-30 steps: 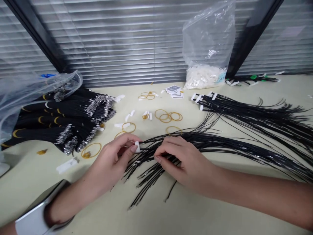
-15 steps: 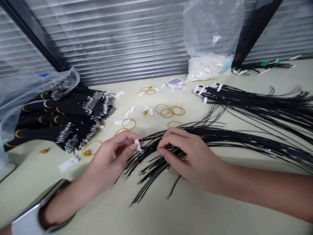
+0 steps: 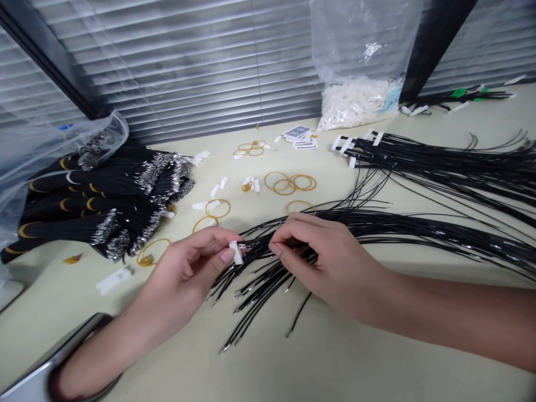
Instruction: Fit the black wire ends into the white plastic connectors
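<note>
Between the thumb and fingers of my left hand (image 3: 195, 265) is a small white connector (image 3: 236, 252). Metal wire tips show at the connector's right side; whether they sit inside it is too small to tell. My right hand (image 3: 320, 254) is closed in a pinch over the bundle of thin black wires (image 3: 377, 225), just right of the connector, with a black wire between thumb and fingers. Loose wire ends with metal terminals fan out below and between both hands.
Bundled black wires (image 3: 125, 184) lie at the left beside clear plastic. Rubber bands (image 3: 288, 182) and cards (image 3: 299, 134) are scattered behind my hands. A bag of white connectors (image 3: 355, 103) stands at the back. More wires with connectors (image 3: 439, 164) lie at the right.
The connector is turned slightly in my left hand, and metal tips now show beside it where black wire met it before. My right hand is still pinched. The view has shifted slightly.
</note>
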Tool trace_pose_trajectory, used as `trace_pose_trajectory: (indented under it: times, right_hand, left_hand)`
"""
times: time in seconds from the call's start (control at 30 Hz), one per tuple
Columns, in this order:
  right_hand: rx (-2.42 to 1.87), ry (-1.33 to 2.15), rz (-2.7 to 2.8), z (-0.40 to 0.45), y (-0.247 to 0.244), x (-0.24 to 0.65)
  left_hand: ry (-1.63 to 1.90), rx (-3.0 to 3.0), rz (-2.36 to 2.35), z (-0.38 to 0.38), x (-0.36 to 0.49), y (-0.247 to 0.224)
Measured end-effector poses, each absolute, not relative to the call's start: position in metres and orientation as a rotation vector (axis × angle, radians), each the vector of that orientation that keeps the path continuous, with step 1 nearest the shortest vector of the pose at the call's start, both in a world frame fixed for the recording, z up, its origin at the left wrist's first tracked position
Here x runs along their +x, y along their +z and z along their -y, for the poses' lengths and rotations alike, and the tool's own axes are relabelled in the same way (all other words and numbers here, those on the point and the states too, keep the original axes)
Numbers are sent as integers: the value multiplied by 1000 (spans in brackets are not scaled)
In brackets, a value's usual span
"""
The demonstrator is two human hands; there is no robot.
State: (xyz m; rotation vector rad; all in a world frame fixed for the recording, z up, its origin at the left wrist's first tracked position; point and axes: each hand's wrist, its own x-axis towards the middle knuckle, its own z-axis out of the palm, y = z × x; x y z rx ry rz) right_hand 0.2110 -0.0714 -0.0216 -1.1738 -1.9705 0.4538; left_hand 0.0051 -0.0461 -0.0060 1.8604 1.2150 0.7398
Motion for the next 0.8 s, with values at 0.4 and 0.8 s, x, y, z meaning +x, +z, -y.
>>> trace_pose_trajectory:
  times: [0.4,0.8]
  right_hand:
    - [-1112,431,2006,72,-21,212]
    - [-1103,431,2002,73,-23,213]
  left_hand:
    - [739,1826,-1155,47,9,-4]
    - [732,1833,-1146,49,8,-2]
